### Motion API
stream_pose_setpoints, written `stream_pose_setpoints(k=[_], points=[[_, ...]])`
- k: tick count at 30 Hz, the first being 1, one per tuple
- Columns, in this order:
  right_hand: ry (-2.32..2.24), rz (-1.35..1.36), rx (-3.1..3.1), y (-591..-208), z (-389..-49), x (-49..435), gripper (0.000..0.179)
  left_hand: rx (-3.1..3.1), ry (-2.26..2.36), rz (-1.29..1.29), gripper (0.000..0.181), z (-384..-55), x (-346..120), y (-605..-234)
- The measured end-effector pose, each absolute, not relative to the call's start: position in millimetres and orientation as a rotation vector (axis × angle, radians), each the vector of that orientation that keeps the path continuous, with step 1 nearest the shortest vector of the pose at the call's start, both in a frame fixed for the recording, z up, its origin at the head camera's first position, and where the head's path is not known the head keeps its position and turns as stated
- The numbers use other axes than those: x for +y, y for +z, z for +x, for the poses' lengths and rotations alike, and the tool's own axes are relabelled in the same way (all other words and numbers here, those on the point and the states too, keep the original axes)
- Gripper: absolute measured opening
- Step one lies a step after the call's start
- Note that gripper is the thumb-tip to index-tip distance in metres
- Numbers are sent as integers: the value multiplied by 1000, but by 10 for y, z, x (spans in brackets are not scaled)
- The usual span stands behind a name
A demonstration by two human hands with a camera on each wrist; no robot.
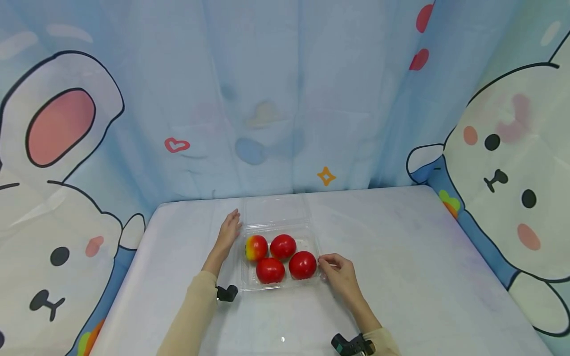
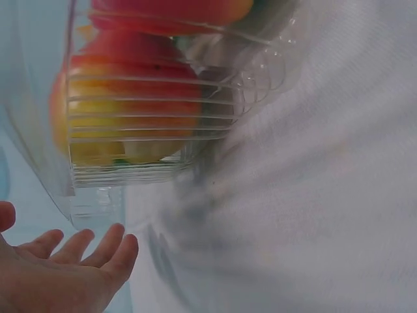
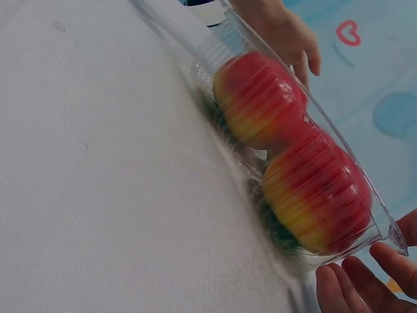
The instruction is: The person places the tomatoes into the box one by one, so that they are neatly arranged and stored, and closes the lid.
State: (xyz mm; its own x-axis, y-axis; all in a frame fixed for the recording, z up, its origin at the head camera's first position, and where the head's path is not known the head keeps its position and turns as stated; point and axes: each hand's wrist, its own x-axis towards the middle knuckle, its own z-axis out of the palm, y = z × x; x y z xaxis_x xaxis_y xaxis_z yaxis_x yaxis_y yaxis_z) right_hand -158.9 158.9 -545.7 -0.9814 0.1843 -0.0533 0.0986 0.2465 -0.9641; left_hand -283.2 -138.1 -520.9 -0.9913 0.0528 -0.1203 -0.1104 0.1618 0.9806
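Red fruit [image 1: 303, 265], yellow undersides [image 3: 290, 203] from right wrist

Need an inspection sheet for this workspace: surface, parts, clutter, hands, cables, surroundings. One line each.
Surface: white-covered table, some faint creases.
Job's things: clear container on the table, clear lid folded open at the back; four red fruits inside, some with yellow patches.
Clutter: nothing seen.
Left hand: beside the container's far left part, fingers extended; contact hard to tell.
Right hand: thumb and fingers pinch the container's right edge.
Cables: nothing seen; black device on the left wrist, a similar one on the right.
Surroundings: blue curtain behind, cartoon prints either side.
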Motion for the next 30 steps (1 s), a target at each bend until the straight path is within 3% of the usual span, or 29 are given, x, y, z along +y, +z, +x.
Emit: stream_pose_setpoints(k=[30], points=[[1888, -353, -2395, -5489, -1588, 1548, 18, 2334, 1991, 68, 55, -2794, -1426, -5150]])
